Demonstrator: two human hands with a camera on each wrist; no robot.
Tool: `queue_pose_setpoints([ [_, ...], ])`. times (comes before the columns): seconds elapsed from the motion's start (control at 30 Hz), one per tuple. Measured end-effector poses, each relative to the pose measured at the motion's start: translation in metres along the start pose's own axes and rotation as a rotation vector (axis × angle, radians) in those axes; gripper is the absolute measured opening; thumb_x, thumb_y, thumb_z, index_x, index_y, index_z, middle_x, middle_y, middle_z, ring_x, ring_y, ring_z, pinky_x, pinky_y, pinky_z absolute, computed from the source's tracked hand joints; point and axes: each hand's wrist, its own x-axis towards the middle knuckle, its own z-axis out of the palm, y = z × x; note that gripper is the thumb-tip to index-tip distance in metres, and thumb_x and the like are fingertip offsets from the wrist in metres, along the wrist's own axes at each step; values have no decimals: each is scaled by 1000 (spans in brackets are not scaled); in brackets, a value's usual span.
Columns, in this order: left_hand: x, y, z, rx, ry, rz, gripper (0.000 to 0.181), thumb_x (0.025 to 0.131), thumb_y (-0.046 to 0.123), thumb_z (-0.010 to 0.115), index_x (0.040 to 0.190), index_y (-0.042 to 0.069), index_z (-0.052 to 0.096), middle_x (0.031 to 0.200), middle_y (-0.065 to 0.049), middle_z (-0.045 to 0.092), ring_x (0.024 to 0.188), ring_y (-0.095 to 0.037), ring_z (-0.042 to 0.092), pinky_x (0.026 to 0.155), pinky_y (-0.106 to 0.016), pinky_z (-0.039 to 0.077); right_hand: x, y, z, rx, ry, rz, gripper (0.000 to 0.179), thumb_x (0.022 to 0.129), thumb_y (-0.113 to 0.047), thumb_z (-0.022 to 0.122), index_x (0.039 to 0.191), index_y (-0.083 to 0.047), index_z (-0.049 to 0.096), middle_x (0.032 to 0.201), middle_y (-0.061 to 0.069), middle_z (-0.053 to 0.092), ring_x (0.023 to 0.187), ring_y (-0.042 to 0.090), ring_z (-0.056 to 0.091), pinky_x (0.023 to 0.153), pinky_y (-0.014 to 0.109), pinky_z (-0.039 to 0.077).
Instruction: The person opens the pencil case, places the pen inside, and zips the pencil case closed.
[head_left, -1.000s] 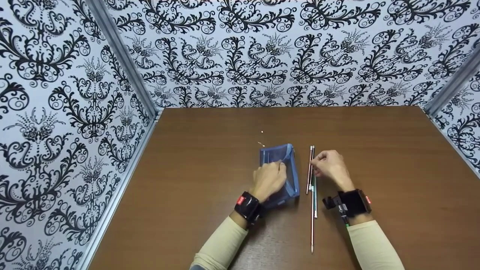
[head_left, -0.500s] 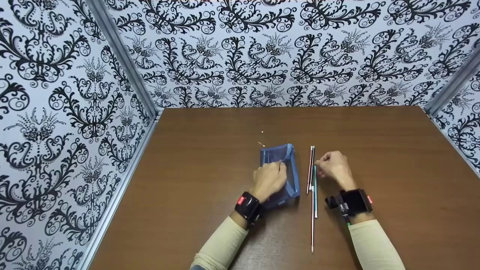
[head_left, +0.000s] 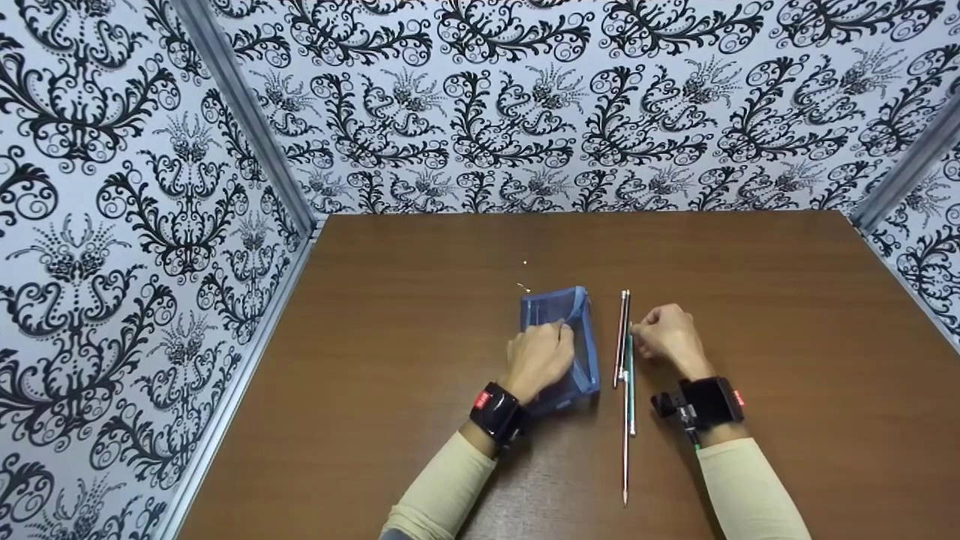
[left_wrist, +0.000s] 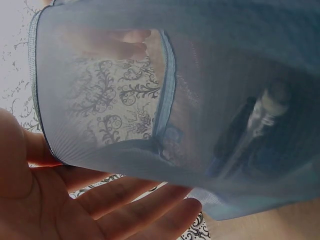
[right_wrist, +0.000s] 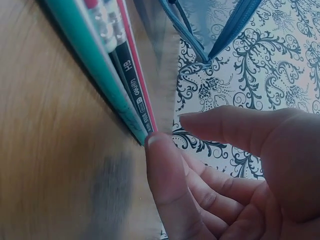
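Here's the brown wood-look table (head_left: 375, 337), its grain running faintly across and a pale sheen glowing on the near part. Around it the enclosure is all pattern: a white back wall (head_left: 480, 97) covered in black scrolls and flower heads, a left wall (head_left: 90, 262) in the same print, and a slice of right wall (head_left: 941, 255) at the edge. Grey posts (head_left: 251, 112) stand at the corners, and a pale strip lines the table's left side.

Right of the middle, the blue mesh pouch (head_left: 551, 303) lies on the wood, and the left hand (head_left: 538, 360) is on it, fingers curled, gripping its edge. The left wrist view shows a dark-and-silver shape (left_wrist: 262, 110) blurred through the mesh; what it is, I cannot tell.

Just right of the pouch, the pencils lie lengthwise on the table: a red pencil (head_left: 621, 337) and a dark pencil (right_wrist: 131, 75) marked HB side by side, a green pencil (head_left: 631, 397) alongside, and a lower red pencil (head_left: 625, 450) reaching toward the person, point nearest.

The right hand (head_left: 670, 335) is beside them, thumb parted from the index finger, holding nothing. That index fingertip is at the green pencil's far end; whether it presses, I cannot tell.

Beyond the pouch, small pale bits (head_left: 523, 287) dot the wood. Both wrists wear black bands (head_left: 496, 412) above cream sleeves (head_left: 446, 480).
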Motion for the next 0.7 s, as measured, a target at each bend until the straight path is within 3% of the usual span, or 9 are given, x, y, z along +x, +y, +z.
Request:
queue_pose_setpoints([
  [0.43,0,0,-1,9,-24,-12,42,103,33,37,126,19,69,114,-7,73,92,-30,71,73,-46,53,1,4,2,-49,-90,23,19,90,-16,68,88,3,69,67,7,71,54,12,68,57,27,55],
  [0.7,0,0,-1,19,-4,4,42,102,31,37,122,19,72,111,-8,74,93,-30,72,71,-48,54,3,7,3,-107,-71,-11,21,84,-12,63,66,-2,66,56,4,68,50,13,67,53,24,52],
])
